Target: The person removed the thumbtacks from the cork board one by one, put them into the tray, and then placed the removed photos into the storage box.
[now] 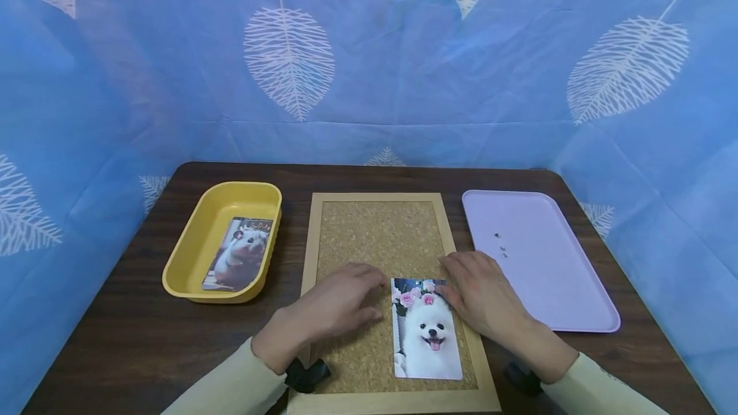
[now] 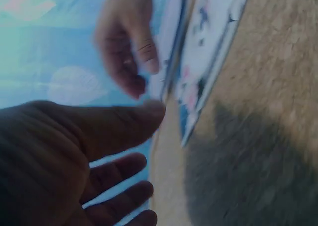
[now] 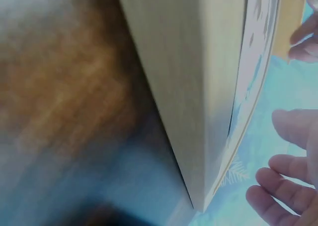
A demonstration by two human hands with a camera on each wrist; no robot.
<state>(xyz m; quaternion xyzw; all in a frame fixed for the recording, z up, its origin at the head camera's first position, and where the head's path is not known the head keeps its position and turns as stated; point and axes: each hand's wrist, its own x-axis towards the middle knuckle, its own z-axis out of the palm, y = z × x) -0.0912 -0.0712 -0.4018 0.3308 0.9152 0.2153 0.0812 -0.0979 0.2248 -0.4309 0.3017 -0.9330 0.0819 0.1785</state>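
A photo card of a white dog with pink flowers lies on the lower right of the wood-framed cork board. My left hand hovers over the cork left of the card, fingers loosely bent and holding nothing. Over the board's right frame edge is my right hand; its thumb is at the card's upper right corner, and I cannot tell if it touches. Both wrist views show gaps between thumb and fingers, on the left hand and the right hand alike. The card looks blurred in the left wrist view.
A yellow bin at the left holds a picture card of a pale furry animal. To the right stands a lilac tray with several tiny shiny pieces near its left side. All rest on a dark wood table.
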